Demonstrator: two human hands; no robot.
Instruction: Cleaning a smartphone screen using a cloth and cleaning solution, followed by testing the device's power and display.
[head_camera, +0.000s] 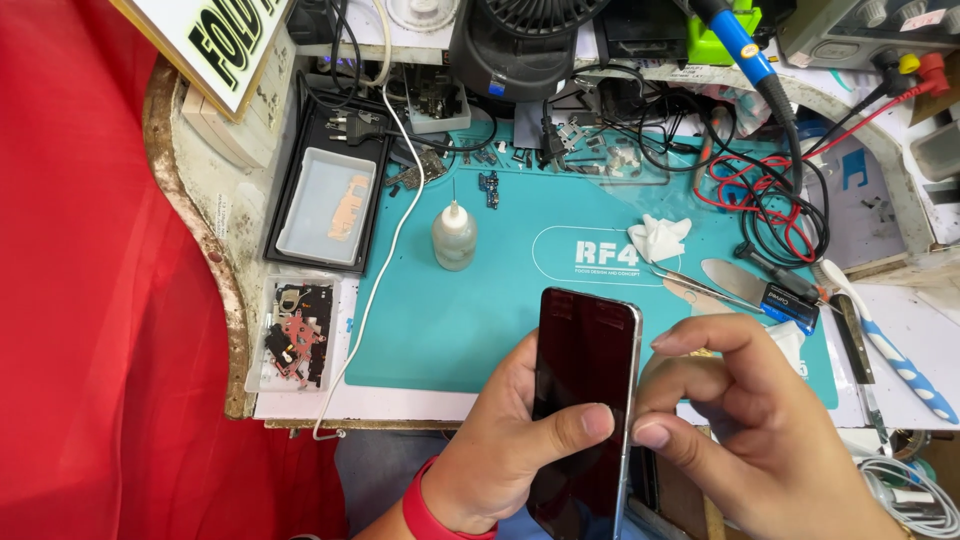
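A black smartphone (583, 360) with a dark screen stands upright over the near edge of a teal work mat (440, 310). My left hand (500, 450) grips the phone from the left, its thumb lying across the lower screen. A red band circles that wrist. My right hand (745, 420) touches the phone's right edge with thumb and fingertips pinched against the metal frame. The bottom of the phone is hidden by my hands.
A small clear dropper bottle (454, 235) stands on the mat. A crumpled white wipe (658, 237), tweezers (700, 287), a metal spatula (735, 277) and a toothbrush (885, 345) lie to the right. Trays of parts (297, 330) sit left; a fan (520, 45) and tangled cables (770, 190) lie behind.
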